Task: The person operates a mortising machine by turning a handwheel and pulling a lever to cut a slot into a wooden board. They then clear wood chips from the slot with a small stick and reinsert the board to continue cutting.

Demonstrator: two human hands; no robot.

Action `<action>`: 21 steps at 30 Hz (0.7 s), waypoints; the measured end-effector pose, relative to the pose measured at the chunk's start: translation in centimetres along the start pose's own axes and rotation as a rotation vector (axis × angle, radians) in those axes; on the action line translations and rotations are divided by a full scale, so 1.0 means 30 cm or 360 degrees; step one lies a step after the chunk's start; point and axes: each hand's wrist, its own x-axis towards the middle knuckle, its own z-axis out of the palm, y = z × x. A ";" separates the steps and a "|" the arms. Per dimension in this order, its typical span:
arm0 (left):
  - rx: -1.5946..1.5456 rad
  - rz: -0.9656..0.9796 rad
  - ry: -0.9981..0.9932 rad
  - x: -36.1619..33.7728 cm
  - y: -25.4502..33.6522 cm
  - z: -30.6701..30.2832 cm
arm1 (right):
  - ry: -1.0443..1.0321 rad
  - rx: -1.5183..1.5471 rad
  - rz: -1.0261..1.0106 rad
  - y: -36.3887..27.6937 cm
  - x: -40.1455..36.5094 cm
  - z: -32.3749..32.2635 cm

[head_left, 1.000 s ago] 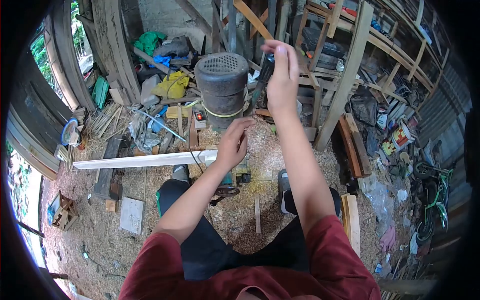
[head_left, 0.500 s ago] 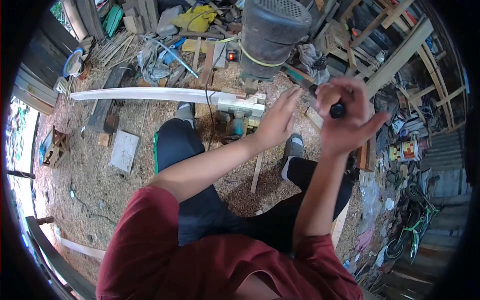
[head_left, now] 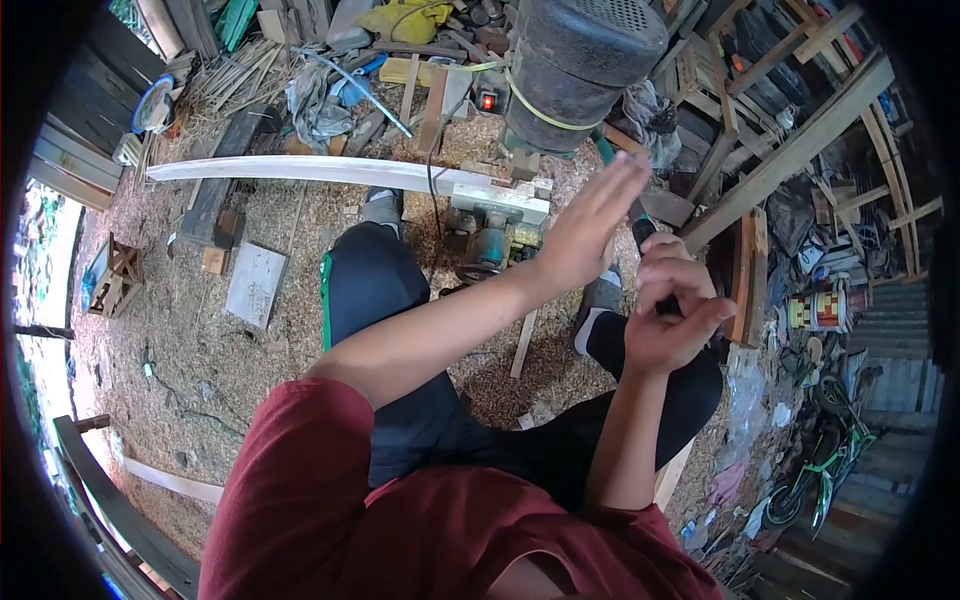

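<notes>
My right hand (head_left: 672, 305) has its fingers curled round the black handle (head_left: 645, 232) of a lever beside a large dark machine (head_left: 565, 85) with a perforated top. The thumb sticks out to the right, and the far part of the lever shows above my knuckles. Level with the machine's lower part, my left hand (head_left: 592, 228) is stretched flat in the air, fingers together, holding nothing. A long whitish plank (head_left: 320, 170) runs from the left to a pale block (head_left: 500, 202) under the machine. Below that block sits a teal metal part (head_left: 488, 248).
A switch with a red light (head_left: 488, 101) lies behind the plank, with a dark cable (head_left: 433, 180) crossing over it. Sawdust covers the floor round my legs. At left are a flat board (head_left: 255, 286) and a small wooden frame (head_left: 117, 275); at right, a long beam (head_left: 790, 150).
My right hand has moved down and toward me with the lever handle. My left hand stays raised and flat. The whole view has shifted slightly.
</notes>
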 end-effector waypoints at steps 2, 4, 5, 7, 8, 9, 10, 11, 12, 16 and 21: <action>-0.0110 0.0041 -0.0114 0.004 0.005 -0.006 | 0.0220 -0.0105 0.0260 -0.031 -0.021 0.025; -0.0136 0.0037 -0.0115 0.003 -0.007 -0.012 | 0.0095 0.0054 0.0176 -0.036 -0.014 0.015; -0.0150 0.0043 -0.0104 0.009 -0.014 -0.017 | 0.0142 -0.0107 0.0302 -0.048 -0.008 0.020; -0.0144 0.0010 -0.0158 0.018 -0.003 -0.040 | 0.0153 -0.0213 0.0504 -0.085 0.017 0.024; -0.0123 -0.0027 -0.0218 0.023 -0.004 -0.063 | 0.0146 -0.0204 0.0497 -0.113 0.034 0.015; -0.0111 0.0021 -0.0224 0.026 -0.025 -0.061 | 0.0081 -0.0485 0.0721 -0.140 0.045 0.005; -0.0180 0.0016 -0.0266 0.034 -0.020 -0.078 | 0.0020 -0.0760 0.0940 -0.156 0.044 -0.008; -0.0232 0.0016 -0.0285 0.036 -0.025 -0.088 | 0.0099 -0.0497 0.1316 -0.153 0.032 -0.035; -0.0289 0.0015 -0.0299 0.037 -0.030 -0.097 | -0.0045 -0.0408 0.1693 -0.225 0.113 -0.036; -0.0438 -0.0025 -0.0472 0.049 -0.059 -0.149 | -0.0206 0.0019 0.2228 -0.205 0.276 -0.107; -0.0465 -0.0087 -0.0528 0.044 -0.089 -0.209 | -0.0374 -0.0164 0.2892 -0.094 0.354 -0.034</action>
